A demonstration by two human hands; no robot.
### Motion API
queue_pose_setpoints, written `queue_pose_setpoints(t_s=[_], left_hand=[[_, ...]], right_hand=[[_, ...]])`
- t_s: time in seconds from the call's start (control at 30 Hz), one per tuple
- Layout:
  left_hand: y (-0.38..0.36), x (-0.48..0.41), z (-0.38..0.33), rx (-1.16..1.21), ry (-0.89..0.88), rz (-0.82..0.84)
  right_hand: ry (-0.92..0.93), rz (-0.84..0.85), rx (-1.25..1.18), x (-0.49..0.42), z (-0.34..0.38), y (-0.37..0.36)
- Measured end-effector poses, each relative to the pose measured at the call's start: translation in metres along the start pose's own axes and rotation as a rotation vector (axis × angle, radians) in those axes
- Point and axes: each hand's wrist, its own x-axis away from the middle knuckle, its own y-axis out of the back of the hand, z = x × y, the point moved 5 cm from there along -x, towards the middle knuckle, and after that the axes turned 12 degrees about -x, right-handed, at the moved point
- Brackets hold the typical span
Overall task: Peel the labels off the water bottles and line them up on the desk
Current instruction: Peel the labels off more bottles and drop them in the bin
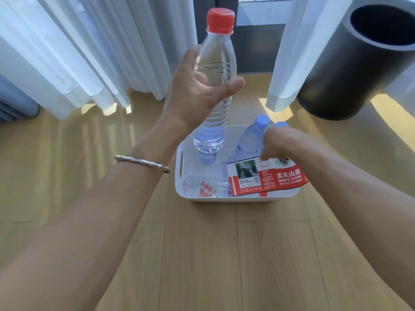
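Nearest, in the 7 o'clock corner of the white basket, a labelled bottle lies on its side. At the basket's 4 o'clock, the right hand pinches a peeled label between curled fingertips. Blue-capped bottles lean at 1 o'clock, and I cannot make out their labels. Toward 12, the left hand curls round the stripped red-capped bottle, upright above the basket. A dark bin stands at 2 o'clock. One bottle seems peeled, and none is lined up yet.

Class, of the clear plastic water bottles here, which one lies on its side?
The red-labelled clear bottle at the near left of the white plastic bin. The red-capped bottle in the left hand is upright; the blue-capped bottles point upward.
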Motion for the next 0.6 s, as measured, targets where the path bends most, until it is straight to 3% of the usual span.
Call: queue_pose_setpoints(t_s=[0.2,0.33,0.43,0.53,0.6], left_hand=[[-0.013,0.009,0.021,-0.147,-0.106,0.171],[-0.030,0.029,0.046,-0.328,-0.115,0.314],[-0.038,0.042,0.067,-0.399,-0.058,0.386],[-0.036,0.042,0.080,-0.332,-0.002,0.330],[-0.037,0.039,0.083,-0.307,0.005,0.314]], right_hand=[[0.235,-0.085,-0.072,0.009,0.027,-0.026],[0.387,-0.042,-0.205,0.016,0.040,-0.052],[0.325,0.129,-0.081,0.018,0.041,-0.071],[0.166,0.354,0.074,0.019,0.027,-0.089],[0.072,0.398,0.122,0.017,0.015,-0.095]])
